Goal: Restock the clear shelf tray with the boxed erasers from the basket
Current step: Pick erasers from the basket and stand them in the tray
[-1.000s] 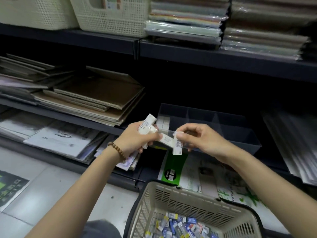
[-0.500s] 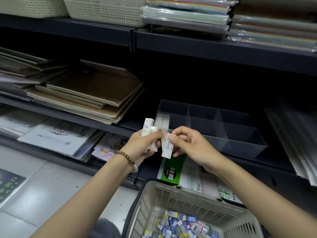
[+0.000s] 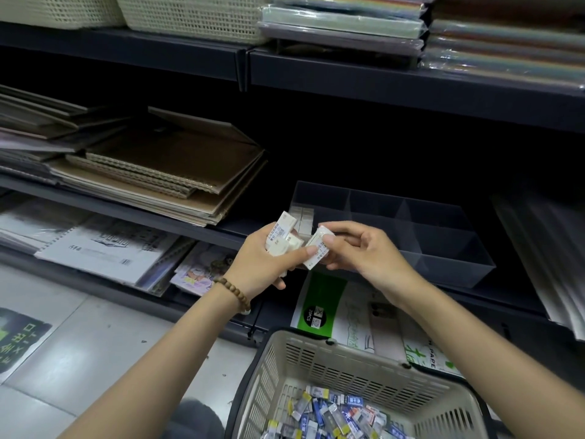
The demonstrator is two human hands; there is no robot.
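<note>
Pinching one boxed eraser in right hand, left hand gripping several more boxes

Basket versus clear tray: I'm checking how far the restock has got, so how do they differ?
The basket is beige with slotted walls; the clear tray is see-through with dividers. The basket holds a loose heap of boxed erasers; the tray shows only a few white boxes, upright in its left compartment. The basket sits low, nearest the camera; the tray rests on a shelf. Both are open-topped.
</note>
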